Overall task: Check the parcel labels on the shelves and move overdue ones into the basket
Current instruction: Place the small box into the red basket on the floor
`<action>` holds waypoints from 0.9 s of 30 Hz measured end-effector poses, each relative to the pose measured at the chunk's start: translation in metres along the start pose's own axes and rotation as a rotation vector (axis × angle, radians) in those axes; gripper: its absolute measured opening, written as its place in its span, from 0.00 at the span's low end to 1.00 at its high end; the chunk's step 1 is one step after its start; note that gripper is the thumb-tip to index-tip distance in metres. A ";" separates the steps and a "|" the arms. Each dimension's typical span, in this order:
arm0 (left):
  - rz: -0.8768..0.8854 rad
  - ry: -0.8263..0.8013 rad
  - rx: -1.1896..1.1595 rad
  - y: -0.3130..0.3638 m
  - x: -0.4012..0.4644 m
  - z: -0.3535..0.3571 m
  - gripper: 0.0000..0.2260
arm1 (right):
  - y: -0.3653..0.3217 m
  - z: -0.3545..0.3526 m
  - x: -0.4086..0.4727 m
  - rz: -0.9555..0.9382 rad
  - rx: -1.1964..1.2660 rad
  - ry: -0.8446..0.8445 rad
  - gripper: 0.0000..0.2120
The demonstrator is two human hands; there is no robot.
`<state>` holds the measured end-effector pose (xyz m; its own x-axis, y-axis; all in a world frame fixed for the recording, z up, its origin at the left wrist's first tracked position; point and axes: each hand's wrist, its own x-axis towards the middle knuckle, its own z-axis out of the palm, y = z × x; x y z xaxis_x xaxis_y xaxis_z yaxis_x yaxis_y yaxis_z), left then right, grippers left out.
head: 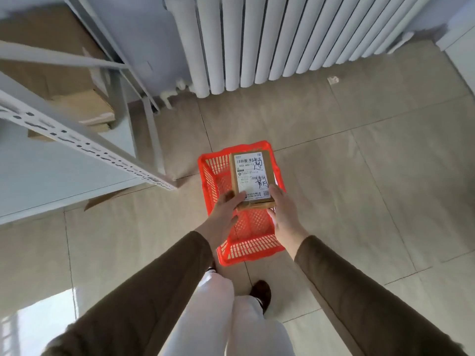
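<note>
Brown sleeves reach down mid-frame: left hand (226,209) and right hand (281,206) each pinch a near corner of the parcel (250,177), held label-up directly over the red basket (231,249), long axis pointing away, aligned with the basket's.

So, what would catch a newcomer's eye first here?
The bright red plastic basket on the tiled floor, centre frame. Over it, both hands hold a brown cardboard parcel with a white label: left hand and right hand at its near end. White radiator behind.
</note>
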<state>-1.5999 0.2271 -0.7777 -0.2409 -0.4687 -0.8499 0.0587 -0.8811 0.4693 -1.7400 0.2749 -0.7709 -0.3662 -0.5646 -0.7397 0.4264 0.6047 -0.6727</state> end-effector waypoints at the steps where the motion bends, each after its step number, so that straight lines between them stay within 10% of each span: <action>1: -0.003 0.009 -0.003 -0.008 0.020 -0.004 0.23 | 0.013 0.001 0.022 -0.006 -0.056 -0.012 0.14; 27: -0.107 0.416 -0.154 -0.160 0.376 -0.083 0.25 | 0.236 0.055 0.352 0.069 -0.157 -0.118 0.10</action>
<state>-1.6197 0.1863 -1.1920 0.1541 -0.3325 -0.9304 0.2054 -0.9103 0.3593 -1.7230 0.1881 -1.1888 -0.2368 -0.5750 -0.7831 0.3101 0.7191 -0.6218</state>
